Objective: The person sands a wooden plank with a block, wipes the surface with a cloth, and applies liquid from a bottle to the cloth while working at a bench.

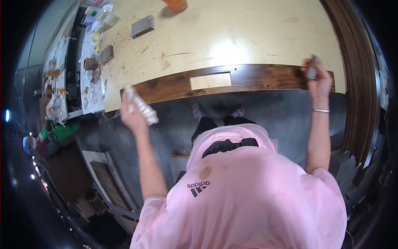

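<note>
A long dark-brown stained wooden board (161, 86) with a rectangular cutout lies along the near edge of the pale table. My left hand (133, 118), just off the board's left end, is closed on a crumpled white cloth (144, 109) that hangs past the table edge. Over the board's right end, my right hand (319, 83) pinches a small greyish piece (311, 74), blurred, its kind unclear. Through the cutout the pale tabletop (210, 81) shows.
Two grey blocks (142, 27) (107, 54) and an orange container (176, 5) are on the table. Bottles (108, 17) and plastic wrap (96, 93) clutter its left side. Stacked dark-brown boards (356, 79) stand along the right. A framed panel (110, 180) lies low at left.
</note>
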`<state>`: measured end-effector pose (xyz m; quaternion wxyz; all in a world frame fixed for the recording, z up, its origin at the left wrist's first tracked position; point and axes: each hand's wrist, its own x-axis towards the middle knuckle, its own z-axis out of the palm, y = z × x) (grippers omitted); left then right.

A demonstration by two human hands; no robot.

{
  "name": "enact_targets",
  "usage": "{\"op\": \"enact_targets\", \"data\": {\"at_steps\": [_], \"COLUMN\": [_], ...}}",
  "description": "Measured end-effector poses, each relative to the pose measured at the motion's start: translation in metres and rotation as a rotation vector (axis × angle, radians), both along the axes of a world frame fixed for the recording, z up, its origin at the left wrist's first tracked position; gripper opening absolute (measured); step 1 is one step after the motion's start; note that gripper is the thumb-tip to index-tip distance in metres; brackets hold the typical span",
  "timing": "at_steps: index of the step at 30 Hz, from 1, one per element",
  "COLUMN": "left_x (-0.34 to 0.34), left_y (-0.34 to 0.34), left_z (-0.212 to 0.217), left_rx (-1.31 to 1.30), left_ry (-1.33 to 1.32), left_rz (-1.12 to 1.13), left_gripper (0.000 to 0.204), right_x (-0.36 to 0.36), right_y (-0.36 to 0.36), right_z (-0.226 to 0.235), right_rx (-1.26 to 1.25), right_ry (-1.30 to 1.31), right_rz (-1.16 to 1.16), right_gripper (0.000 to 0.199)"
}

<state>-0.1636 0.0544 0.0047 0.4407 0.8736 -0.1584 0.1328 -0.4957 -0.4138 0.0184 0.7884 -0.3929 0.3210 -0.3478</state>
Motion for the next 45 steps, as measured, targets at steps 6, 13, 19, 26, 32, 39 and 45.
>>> {"op": "enact_targets", "data": {"at_steps": [6, 13, 19, 26, 32, 39, 45], "left_x": [-0.059, -0.008, 0.036, 0.053, -0.030, 0.069, 0.044], "left_y": [-0.066, -0.014, 0.063, 0.079, 0.034, 0.042, -0.037], "left_z": [-0.026, 0.000, -0.045, -0.039, -0.031, -0.004, 0.047], "left_rx": [0.473, 0.437, 0.288, -0.172, -0.163, -0.106, 0.313], "left_ry": [-0.220, -0.237, -0.165, 0.296, 0.211, 0.049, -0.268], "left_rz": [-0.472, -0.044, 0.142, 0.237, -0.240, 0.033, -0.223], "left_gripper": [0.019, 0.010, 0.011, 0.011, 0.018, 0.024, 0.048], "right_x": [0.112, 0.108, 0.114, 0.116, 0.117, 0.133, 0.213], "right_y": [0.115, 0.108, 0.114, 0.111, 0.112, 0.129, 0.213], "right_z": [-0.019, -0.031, -0.027, -0.027, -0.029, -0.015, 0.020], "right_rx": [-0.003, -0.093, -0.111, -0.106, -0.100, -0.006, 0.099], "right_ry": [0.118, 0.157, 0.284, 0.289, 0.321, 0.248, -0.025], "right_rz": [0.415, 0.459, 0.401, 0.395, 0.364, 0.336, 0.528], "right_gripper": [0.020, 0.014, 0.019, 0.018, 0.017, 0.028, 0.041]}}
